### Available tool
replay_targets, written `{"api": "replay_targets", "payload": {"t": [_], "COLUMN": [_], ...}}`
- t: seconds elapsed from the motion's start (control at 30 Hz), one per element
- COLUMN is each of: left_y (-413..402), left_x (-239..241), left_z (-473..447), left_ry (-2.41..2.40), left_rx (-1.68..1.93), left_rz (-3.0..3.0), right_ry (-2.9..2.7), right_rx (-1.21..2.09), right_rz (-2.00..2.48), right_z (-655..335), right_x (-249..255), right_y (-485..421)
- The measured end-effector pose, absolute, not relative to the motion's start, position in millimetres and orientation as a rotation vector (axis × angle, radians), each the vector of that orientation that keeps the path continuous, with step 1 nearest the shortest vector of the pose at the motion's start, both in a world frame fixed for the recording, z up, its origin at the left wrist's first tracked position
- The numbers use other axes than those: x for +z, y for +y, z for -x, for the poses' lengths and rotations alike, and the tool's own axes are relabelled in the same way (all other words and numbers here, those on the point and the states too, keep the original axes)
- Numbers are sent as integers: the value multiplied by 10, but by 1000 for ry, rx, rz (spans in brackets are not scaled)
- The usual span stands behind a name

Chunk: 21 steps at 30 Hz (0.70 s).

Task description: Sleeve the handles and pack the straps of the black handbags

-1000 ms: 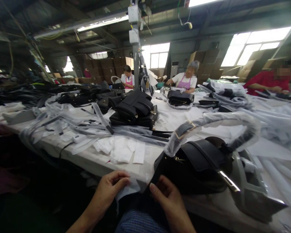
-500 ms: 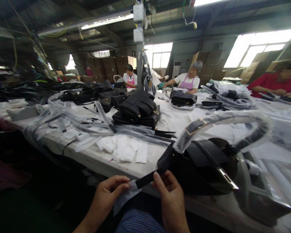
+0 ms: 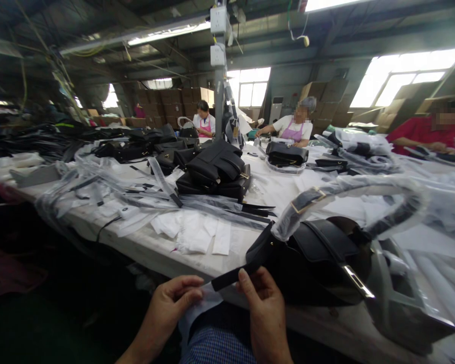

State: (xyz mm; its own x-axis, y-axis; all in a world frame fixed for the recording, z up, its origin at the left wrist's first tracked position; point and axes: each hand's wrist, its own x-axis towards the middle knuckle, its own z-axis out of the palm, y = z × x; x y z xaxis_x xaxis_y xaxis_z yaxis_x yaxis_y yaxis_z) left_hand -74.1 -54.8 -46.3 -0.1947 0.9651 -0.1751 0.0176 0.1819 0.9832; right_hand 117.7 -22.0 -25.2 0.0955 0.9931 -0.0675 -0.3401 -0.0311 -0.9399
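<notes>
A black strap (image 3: pixel 226 279) stretches from the side of a black handbag (image 3: pixel 318 253) at the table's front edge. My right hand (image 3: pixel 263 298) pinches this strap between thumb and fingers, close to the bag. A thin white wrapping sheet (image 3: pixel 201 303) lies against the strap's free end and hangs over my lap. Thumb and fingers of my left hand (image 3: pixel 178 298) are closed on that sheet. The bag's arched handle (image 3: pixel 379 194) is wrapped in clear plastic, and a gold clasp (image 3: pixel 358 281) shows on its front.
Stacked black bags (image 3: pixel 216 169) stand mid-table, with plastic-wrapped straps (image 3: pixel 227 210) and white paper pieces (image 3: pixel 200 232) before them. A grey tape dispenser-like stand (image 3: pixel 402 283) is right of the handbag. Three co-workers sit across the table, one in a red top (image 3: pixel 424 131). A post (image 3: pixel 219 76) rises behind.
My hands have barely moved and keep the same grips. The white sheet hangs slightly differently over my lap.
</notes>
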Motion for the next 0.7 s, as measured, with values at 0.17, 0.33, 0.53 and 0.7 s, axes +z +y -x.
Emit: {"api": "replay_targets", "payload": {"t": [0.17,0.33,0.53,0.7], "left_y": [-543,-542,-549,-541], "left_x": [-466,-468,-493,-493], "left_z": [739,732,733,718], "left_ry": [1462,1464,1465,1460], "left_rx": [1212,1211,1203,1208], "left_rz": [-986,-984,-973,-961], "right_ry": [-892,-896,-882,-835], "right_rx": [1289,1290,1292,1290], "right_rz": [1037,1019,1020,1023], "right_z": [-1181,-1183,-1183,-1145], "right_x": [-282,-309,-310,-223], "right_y": [-213,-204,-215,-248]}}
